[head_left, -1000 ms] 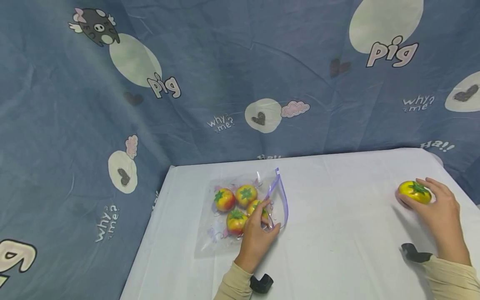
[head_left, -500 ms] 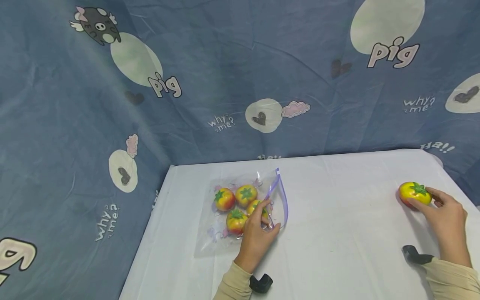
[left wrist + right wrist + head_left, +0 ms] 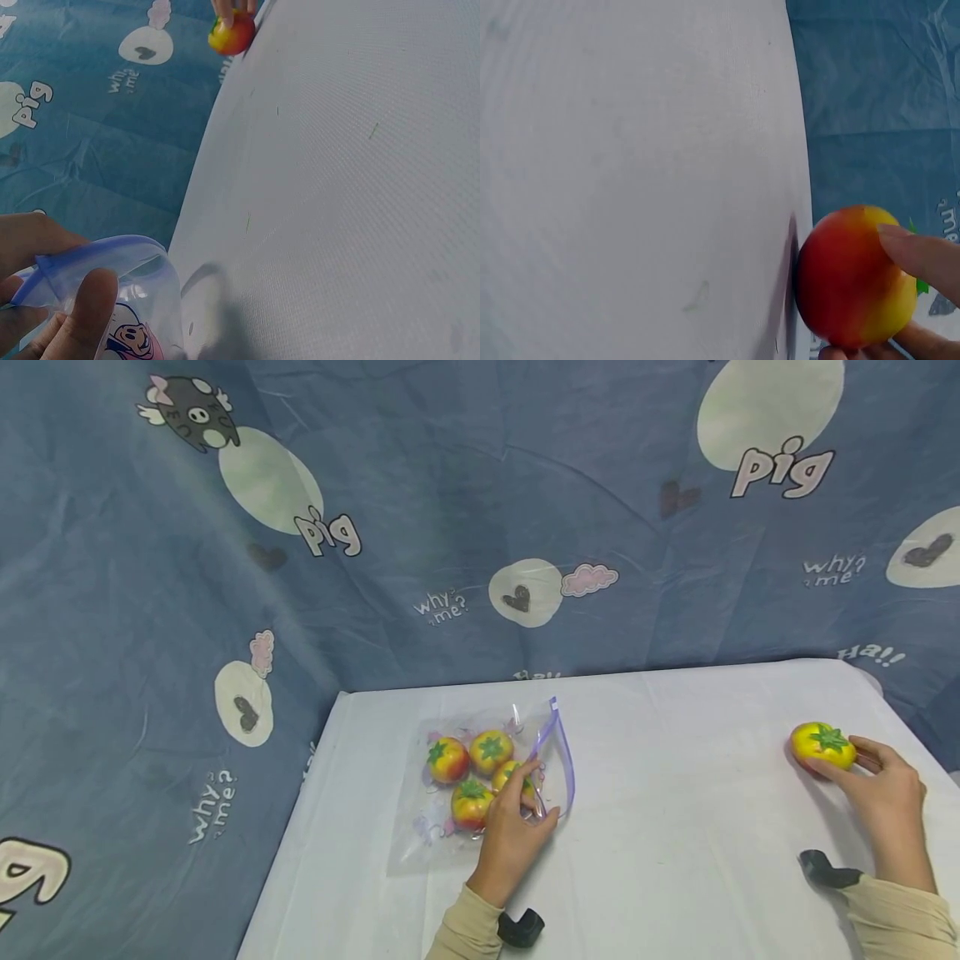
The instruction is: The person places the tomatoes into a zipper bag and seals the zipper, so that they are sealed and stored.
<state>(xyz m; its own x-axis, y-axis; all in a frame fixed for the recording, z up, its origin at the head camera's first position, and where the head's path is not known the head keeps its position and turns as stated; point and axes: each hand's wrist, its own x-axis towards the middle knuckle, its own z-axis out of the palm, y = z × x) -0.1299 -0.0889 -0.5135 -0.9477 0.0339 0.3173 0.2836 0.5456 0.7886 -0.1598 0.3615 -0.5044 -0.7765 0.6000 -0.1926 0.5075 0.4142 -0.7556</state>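
In the head view my left hand holds the open mouth of a clear zip bag with a purple zip strip. The left wrist view shows my thumb and fingers about the bag's rim. Inside the bag lie several red-and-yellow, tomato-like fruits with green leafy tops; my fingers partly cover one of them. At the far right my right hand grips another such fruit between thumb and fingers. Its red underside is seen in the right wrist view, close to the table surface.
A white cloth covers the table. Behind and to the left hangs a blue printed curtain, which meets the table's back edge. Black wrist mounts stick out from both cuffs.
My right fingers have shifted from the top of the fruit to its right side. The fruit has turned slightly and sits a little further left in view. My left hand and the bag stay put.
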